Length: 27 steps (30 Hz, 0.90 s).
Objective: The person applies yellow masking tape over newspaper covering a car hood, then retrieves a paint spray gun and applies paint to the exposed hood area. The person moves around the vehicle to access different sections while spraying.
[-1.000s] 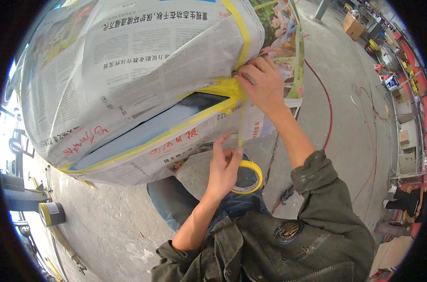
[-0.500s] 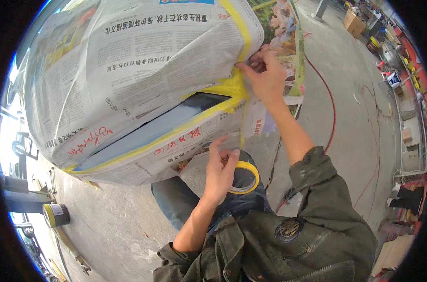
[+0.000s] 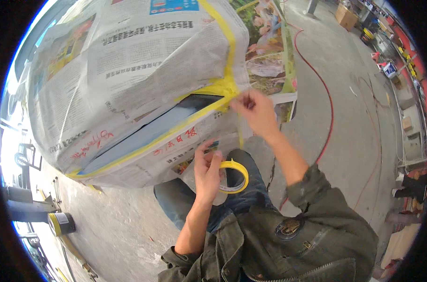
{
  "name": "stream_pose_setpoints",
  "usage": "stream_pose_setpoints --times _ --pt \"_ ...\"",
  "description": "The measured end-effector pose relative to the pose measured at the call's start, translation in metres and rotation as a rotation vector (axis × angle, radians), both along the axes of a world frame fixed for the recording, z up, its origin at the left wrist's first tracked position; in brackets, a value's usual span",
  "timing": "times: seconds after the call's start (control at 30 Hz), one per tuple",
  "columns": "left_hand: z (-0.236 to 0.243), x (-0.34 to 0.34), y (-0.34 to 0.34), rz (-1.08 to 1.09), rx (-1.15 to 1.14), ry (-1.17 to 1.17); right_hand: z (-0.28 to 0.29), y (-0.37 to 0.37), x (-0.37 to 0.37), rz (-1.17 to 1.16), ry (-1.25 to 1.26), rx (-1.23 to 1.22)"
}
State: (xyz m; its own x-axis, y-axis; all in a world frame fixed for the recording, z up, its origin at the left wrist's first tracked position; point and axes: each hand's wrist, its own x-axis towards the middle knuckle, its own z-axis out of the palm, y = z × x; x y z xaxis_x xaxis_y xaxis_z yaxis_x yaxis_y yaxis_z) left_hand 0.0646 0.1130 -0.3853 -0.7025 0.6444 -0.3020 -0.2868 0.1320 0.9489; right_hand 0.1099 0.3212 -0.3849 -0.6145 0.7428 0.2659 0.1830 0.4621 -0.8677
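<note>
My left hand [image 3: 207,176] grips a roll of yellow masking tape [image 3: 242,177] by its near side, over my knees. Ahead is a large rounded body part covered with newspaper [image 3: 129,61], its sheets edged with yellow tape. Between the sheets shows a long, narrow grey-blue panel strip [image 3: 145,130], black at its right end. Overlapping pieces of yellow tape [image 3: 226,88] form a corner patch at that end. Just right of this patch, my right hand [image 3: 259,115] has thumb and fingers pinched together near the tape edge; whatever they hold is hidden.
On the concrete floor at right runs a red hose [image 3: 332,108]. A cardboard box [image 3: 346,18] and cluttered shelving line the far right. At left, a yellow-and-black tub [image 3: 61,223] stands beside a lift arm [image 3: 27,211]. A newspaper picture sheet [image 3: 266,61] hangs at the covered part's right side.
My right hand has moved down from the tape seam above the corner patch to the patch's right edge, its fingers curling in. The left hand still holds the tape roll, which has turned slightly.
</note>
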Motion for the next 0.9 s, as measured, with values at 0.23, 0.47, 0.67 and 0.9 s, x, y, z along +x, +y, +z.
stream_pose_setpoints --times 0.23,0.47,0.67,0.9 --pt "-0.018 -0.007 -0.012 0.252 0.116 0.04 -0.031 -0.091 0.077 0.636 -0.036 -0.863" --pt "-0.046 -0.004 -0.053 0.336 0.215 0.143 -0.03 -0.125 0.076 0.844 0.081 -0.856" --pt "-0.053 0.007 -0.086 -0.066 0.151 0.19 -0.033 -0.159 0.079 0.697 -0.045 -0.621" --pt "-0.111 0.005 -0.11 0.018 0.265 -0.151 -0.041 -0.191 0.073 0.835 -0.209 -0.522"
